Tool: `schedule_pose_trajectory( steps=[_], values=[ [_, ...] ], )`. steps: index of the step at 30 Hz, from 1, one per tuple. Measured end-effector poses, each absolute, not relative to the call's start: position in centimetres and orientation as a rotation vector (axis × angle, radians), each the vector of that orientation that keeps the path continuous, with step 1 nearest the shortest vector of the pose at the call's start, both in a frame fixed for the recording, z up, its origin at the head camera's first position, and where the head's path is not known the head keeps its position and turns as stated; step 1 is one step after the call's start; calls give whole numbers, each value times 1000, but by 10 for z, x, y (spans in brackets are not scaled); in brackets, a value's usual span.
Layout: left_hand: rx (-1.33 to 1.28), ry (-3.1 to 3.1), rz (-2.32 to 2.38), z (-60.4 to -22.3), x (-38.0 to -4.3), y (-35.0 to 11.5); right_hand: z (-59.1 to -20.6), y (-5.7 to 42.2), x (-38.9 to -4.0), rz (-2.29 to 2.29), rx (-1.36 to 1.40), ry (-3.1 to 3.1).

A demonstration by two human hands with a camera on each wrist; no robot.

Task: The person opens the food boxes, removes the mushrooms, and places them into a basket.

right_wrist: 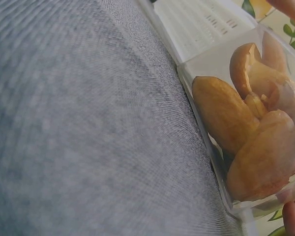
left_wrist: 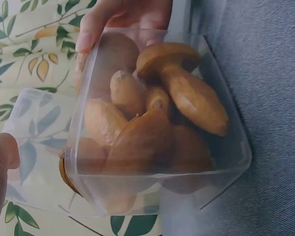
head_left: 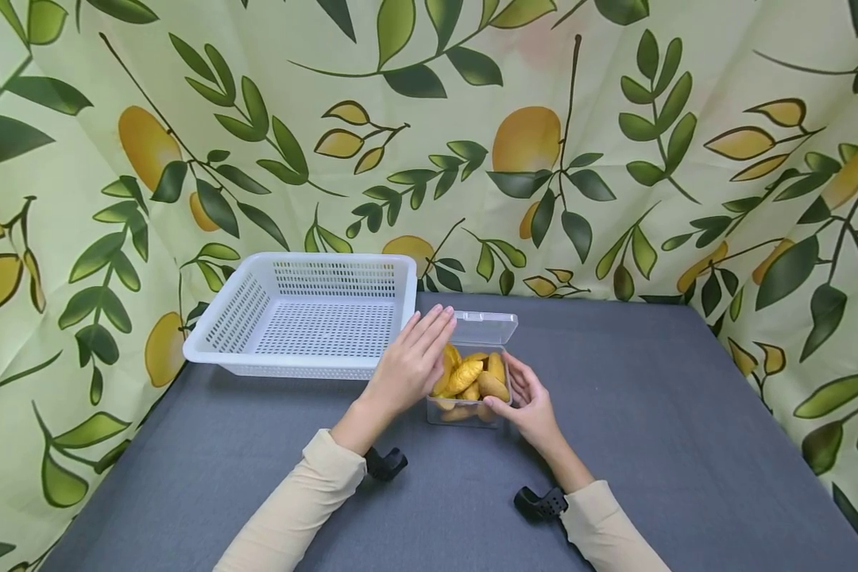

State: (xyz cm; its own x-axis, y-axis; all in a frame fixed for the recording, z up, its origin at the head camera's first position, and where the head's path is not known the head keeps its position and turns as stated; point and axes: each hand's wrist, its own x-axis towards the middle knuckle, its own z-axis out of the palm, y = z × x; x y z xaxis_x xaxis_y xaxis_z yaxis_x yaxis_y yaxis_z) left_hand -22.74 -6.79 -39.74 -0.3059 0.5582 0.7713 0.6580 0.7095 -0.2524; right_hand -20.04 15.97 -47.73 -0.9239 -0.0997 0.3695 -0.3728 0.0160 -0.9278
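A clear plastic box [head_left: 465,415] stands on the cloth, filled with several yellow-brown mushrooms [head_left: 469,375]. In the left wrist view one mushroom [left_wrist: 191,93] shows its cap and thick stem through the wall. Hinged at the back, the box's clear lid [head_left: 488,327] stands raised. My right hand [head_left: 532,403] grips the box's right side, thumb at the front and fingers farther back. With straight fingers held together, my left hand [head_left: 415,361] is at the box's left side, partly covering it and the lid's left end; whether it touches them I cannot tell.
A white perforated plastic basket [head_left: 293,367] stands just left of the box, with nothing seen inside. Dark grey-blue cloth [head_left: 643,413] covers the table. Behind and at both sides hangs a leaf-and-fruit patterned curtain [head_left: 429,119]. Each wrist wears a black camera mount [head_left: 539,504].
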Motion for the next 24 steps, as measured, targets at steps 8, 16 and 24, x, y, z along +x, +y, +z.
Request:
schedule_pose_trajectory(
  steps=[8,16,24],
  values=[
    [-930,-2061,-168,-390,-237,-67,-477,160,-200,2018,445,-2117],
    [-934,-2184,-205,-379,-245,-65,-475,159,-198,2009,461,-2112],
    [-899,-2343,-247,-371,-253,-60,-474,159,-198,2022,471,-2101]
  ],
)
